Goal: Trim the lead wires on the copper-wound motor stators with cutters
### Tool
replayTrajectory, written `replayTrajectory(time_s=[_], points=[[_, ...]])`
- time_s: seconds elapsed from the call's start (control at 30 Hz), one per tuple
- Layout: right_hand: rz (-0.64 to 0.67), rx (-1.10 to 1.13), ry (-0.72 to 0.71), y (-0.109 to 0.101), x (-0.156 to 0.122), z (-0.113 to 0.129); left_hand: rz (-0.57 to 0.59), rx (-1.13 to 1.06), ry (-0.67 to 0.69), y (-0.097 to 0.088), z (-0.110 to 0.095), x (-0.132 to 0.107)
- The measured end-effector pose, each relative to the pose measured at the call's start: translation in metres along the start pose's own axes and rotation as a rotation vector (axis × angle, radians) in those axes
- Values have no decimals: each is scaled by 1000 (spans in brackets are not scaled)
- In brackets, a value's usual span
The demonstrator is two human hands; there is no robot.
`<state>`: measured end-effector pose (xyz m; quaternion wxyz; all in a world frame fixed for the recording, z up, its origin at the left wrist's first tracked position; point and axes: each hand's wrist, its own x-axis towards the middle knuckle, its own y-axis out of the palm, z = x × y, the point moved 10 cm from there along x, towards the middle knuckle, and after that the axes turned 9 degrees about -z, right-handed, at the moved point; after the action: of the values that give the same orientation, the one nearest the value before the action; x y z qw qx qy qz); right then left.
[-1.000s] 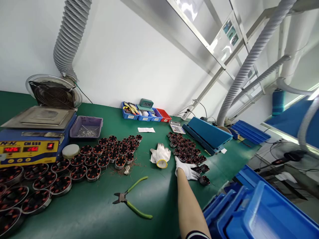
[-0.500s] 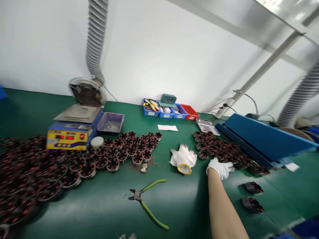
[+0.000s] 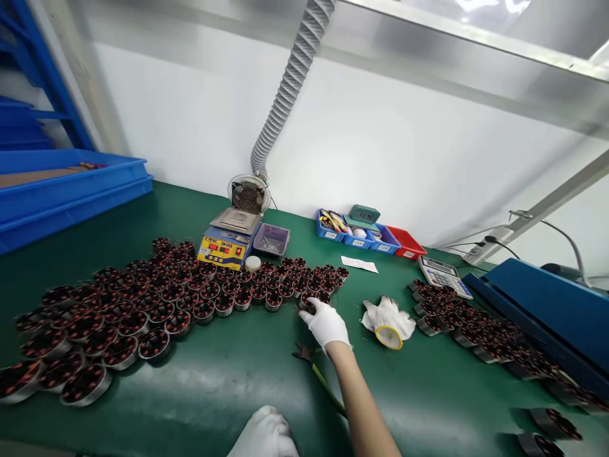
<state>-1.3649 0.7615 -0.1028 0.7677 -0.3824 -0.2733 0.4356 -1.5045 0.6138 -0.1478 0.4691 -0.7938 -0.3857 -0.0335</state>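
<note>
My right hand [image 3: 326, 325], in a white glove, reaches to the right end of a large group of motor stators [image 3: 204, 310], round metal rings with copper windings inside. Its thumb and fingers close round one stator [image 3: 309, 303] at the group's front edge. Below that forearm lie diagonal cutters with green handles [image 3: 326, 384], partly covered by the hand and arm. At the bottom edge is my left hand [image 3: 267, 435], also gloved, with its fingers curled; whether anything is inside it is hidden.
An empty white glove [image 3: 387, 320] lies right of my arm. More stators [image 3: 476, 330] stand beside a blue tray [image 3: 547, 311]. Behind are a yellow-and-blue heating unit [image 3: 228, 244], a purple tray [image 3: 272, 240], small bins [image 3: 359, 238] and a calculator [image 3: 445, 276]. Blue crates [image 3: 71, 197] stand left.
The view has turned left. My right hand has moved from the right-hand stators across to the left group and closed round a stator. My left hand has come further into view.
</note>
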Motion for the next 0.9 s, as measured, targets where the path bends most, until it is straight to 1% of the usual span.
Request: replayTrajectory(time_s=[0.03,0.1,0.17,0.2,0.27,0.3,0.37,0.4,0.43,0.47,0.5,0.53,0.57,0.6,0.63,0.67,0.7,0.77,0.8,0.83,0.87,0.9], points=[[21,-68,-2,8,-1,7,-1,16,20,4,0,-1],[36,-180,-8,12,-3,16,-15,71,31,12,7,-6],[34,-268,-29,6,-8,23,-59,116,2,12,18,-14],[28,-301,-42,1,-14,25,-88,132,-11,8,22,-20],[14,-342,-91,-8,-34,30,-139,177,-44,-13,28,-32],[11,-349,-127,-10,-48,33,-160,213,-77,-27,30,-37],[47,-301,-289,-2,-84,45,-193,352,-245,-63,41,-49],[75,-268,-385,7,-104,53,-226,423,-360,-84,48,-55],[91,-253,-461,16,-125,58,-220,473,-435,-98,52,-59],[101,-241,-509,25,-143,62,-197,501,-469,-108,54,-60],[106,-220,-532,34,-159,63,-169,520,-481,-112,54,-60],[120,-167,-541,42,-172,65,-139,528,-470,-113,54,-58],[147,-64,-537,48,-182,66,-118,532,-449,-111,53,-57],[179,81,-511,51,-188,66,-114,536,-432,-109,52,-55],[199,246,-445,51,-189,63,-126,542,-425,-107,52,-55],[203,403,-336,50,-185,56,-150,551,-428,-106,53,-55],[200,530,-195,49,-178,46,-180,560,-436,-105,54,-55],[224,660,96,56,-166,24,-230,554,-447,-103,57,-54],[269,681,184,63,-162,20,-245,536,-444,-102,58,-53],[327,688,213,69,-159,22,-252,507,-430,-101,59,-51],[376,689,198,74,-157,28,-254,472,-409,-100,59,-48],[395,688,163,77,-155,35,-249,433,-388,-99,59,-45]])
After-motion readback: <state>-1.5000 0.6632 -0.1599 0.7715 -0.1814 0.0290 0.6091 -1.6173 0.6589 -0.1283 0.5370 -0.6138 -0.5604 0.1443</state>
